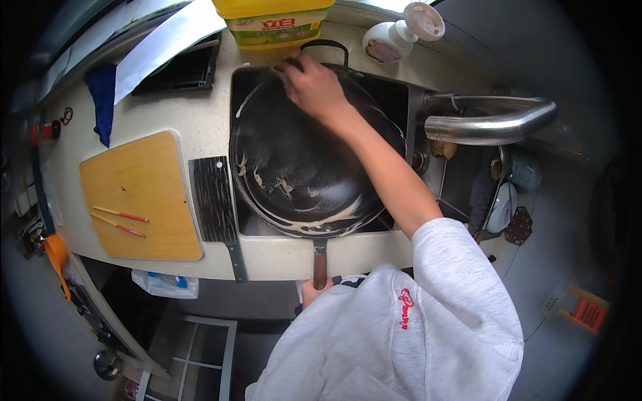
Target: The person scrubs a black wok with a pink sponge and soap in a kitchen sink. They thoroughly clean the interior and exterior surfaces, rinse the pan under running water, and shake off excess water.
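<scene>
A large black wok [307,154] rests over the dark sink [396,93], with foamy whitish streaks on its inner wall and near rim. My left hand [314,292] is closed around the wok's brown handle [320,264] at the counter's front edge; my clothing hides part of that hand. Across the wok, my right hand [311,83] bends down at the far rim beside the black loop handle [332,44]. Its fingers are curled and pressed together. What they hold is blurred and mostly hidden.
Left of the wok lie a dark-bladed cleaver [212,200] and a wooden cutting board [144,200] with two red-ended chopsticks [124,214]. Behind stand a yellow jug [273,23] and a white pump bottle [388,43]. A steel faucet [491,127] juts in from the right.
</scene>
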The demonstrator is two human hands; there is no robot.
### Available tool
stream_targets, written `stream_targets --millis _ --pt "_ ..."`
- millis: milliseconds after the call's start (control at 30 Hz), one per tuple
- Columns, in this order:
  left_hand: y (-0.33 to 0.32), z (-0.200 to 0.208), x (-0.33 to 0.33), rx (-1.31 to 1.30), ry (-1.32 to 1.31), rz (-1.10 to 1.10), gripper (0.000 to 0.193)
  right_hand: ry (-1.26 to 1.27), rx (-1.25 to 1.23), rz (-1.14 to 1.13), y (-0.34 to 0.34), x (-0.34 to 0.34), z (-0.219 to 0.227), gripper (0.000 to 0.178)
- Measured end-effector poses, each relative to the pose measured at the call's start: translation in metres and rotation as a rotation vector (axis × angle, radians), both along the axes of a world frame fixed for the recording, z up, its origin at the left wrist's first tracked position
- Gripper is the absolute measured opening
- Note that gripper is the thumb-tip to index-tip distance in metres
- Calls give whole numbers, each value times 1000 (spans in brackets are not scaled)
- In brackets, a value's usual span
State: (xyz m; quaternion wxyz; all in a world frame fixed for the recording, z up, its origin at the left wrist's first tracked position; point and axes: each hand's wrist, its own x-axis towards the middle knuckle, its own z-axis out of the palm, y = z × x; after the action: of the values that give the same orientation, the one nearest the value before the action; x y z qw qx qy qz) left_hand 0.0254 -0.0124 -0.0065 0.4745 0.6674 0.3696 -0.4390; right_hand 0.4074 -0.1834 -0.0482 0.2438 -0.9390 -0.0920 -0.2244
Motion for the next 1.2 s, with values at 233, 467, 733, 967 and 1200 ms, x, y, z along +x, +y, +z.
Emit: stream_targets --millis 233,467,733,967,1200 --pt "1 -6 -10 0 -14 15 30 109 -124 50 -32 18 25 26" --pt "8 -3 -11 -20 -24 -25 26 244 -137 78 -51 8 25 32" --pt "9 2 -13 -64 12 8 23 -1 -226 -80 -75 4 27 25" --pt "11 -4 -14 -72 22 -38 24 132 -34 -335 -62 0 15 14" --pt "4 8 -8 21 98 -77 25 81 -217 36 -30 12 13 27"
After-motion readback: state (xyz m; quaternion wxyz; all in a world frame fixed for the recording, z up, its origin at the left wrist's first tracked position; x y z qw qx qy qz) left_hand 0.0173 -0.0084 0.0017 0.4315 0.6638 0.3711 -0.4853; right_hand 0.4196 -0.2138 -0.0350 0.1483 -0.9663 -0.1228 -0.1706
